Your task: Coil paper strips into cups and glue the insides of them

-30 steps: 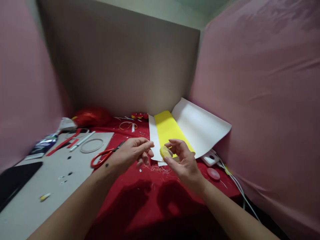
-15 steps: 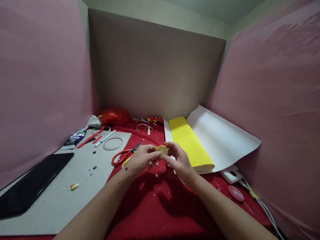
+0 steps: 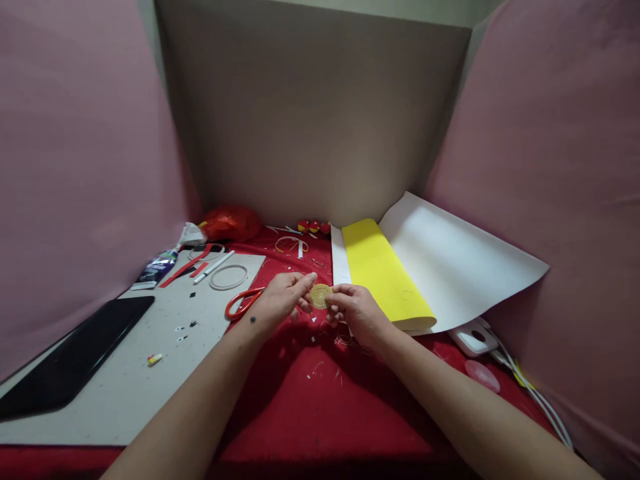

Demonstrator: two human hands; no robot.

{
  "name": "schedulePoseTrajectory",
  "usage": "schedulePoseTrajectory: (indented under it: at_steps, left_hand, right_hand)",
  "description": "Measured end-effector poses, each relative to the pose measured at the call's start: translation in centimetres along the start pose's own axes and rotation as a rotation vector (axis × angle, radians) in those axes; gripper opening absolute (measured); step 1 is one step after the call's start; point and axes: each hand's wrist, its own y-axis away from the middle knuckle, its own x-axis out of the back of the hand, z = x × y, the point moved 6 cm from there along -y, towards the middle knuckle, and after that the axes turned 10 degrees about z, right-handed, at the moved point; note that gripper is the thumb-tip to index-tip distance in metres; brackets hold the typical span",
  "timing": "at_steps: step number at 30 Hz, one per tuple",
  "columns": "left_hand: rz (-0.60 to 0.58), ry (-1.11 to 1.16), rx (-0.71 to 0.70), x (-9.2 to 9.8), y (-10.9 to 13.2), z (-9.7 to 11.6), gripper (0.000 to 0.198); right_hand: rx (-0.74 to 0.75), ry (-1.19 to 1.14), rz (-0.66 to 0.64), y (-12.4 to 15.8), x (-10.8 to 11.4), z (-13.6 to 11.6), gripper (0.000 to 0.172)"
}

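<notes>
A small round yellow disc [image 3: 320, 295] with a ridged face is pinched between the fingertips of both hands above a red cloth [image 3: 320, 400]. My left hand [image 3: 281, 298] grips its left edge and my right hand [image 3: 354, 309] grips its right edge. Red-handled scissors [image 3: 241, 303] lie just left of my left hand, partly hidden by it. A sheet of yellow corrugated paper [image 3: 383, 273] lies on a large white sheet [image 3: 450, 263] right of my right hand.
A grey board [image 3: 125, 360] at the left carries a white ring [image 3: 229, 277], a white pen [image 3: 214, 267], red strips and small scraps. A black slab [image 3: 70, 360] lies at the far left. A white charger [image 3: 473, 338] with cables sits at the right. Cardboard and pink cloth walls enclose the space.
My left hand has come onto the yellow disc, which was first held by my right hand alone. The disc now faces me flat. The view has shifted, showing more of the table.
</notes>
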Motion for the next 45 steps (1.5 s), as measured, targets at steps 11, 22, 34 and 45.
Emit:
schedulePoseTrajectory:
  at_steps: [11, 22, 34, 45]
  left_hand:
    - [-0.109, -0.082, -0.045, -1.6, 0.1, -0.9, 0.018]
    - [-0.082, -0.039, -0.074, -1.1, 0.5, -1.0, 0.018]
    - [0.026, 0.03, -0.209, -1.7, 0.4, -1.1, 0.018]
    - [0.051, 0.055, -0.29, -1.8, 0.5, -1.1, 0.018]
  right_hand:
    - [0.055, 0.074, -0.029, 0.1, 1.2, 0.4, 0.013]
    - [0.08, 0.135, -0.053, 1.0, 0.4, -0.3, 0.016]
    - [0.096, 0.098, -0.011, 0.7, 0.9, -0.2, 0.018]
    - [0.278, 0.095, 0.034, 0.8, 0.9, -1.3, 0.014]
